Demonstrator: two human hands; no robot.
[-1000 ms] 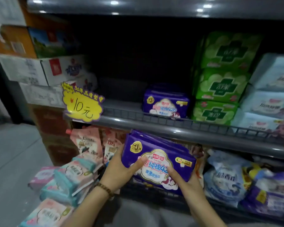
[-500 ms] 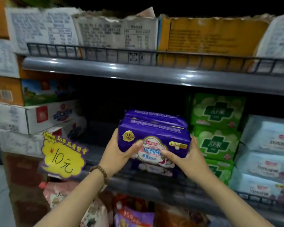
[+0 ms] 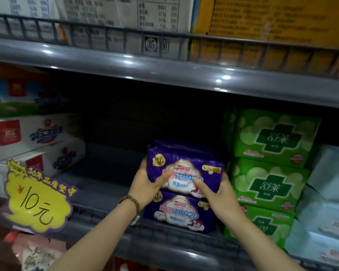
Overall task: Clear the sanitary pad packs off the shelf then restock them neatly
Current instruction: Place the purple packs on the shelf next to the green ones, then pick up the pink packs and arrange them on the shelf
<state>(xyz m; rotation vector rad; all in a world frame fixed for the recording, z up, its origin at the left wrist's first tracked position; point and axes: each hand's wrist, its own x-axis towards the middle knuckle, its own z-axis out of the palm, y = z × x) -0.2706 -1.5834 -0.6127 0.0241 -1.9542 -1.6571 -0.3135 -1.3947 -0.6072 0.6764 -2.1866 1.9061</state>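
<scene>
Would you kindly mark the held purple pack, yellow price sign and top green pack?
held purple pack [image 3: 186,167]: head view, front label.
yellow price sign [image 3: 37,202]: head view, centre.
top green pack [image 3: 276,138]: head view, dark cross.

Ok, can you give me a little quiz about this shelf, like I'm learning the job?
1. True or false: the left hand and the right hand both grip the top purple pack.
2. What lies directly below that pack? A) a green pack B) another purple pack C) a white box
3. How many green packs can you count in the stack beside the purple ones?

Key: 1 true; 2 B; 3 three.
</scene>
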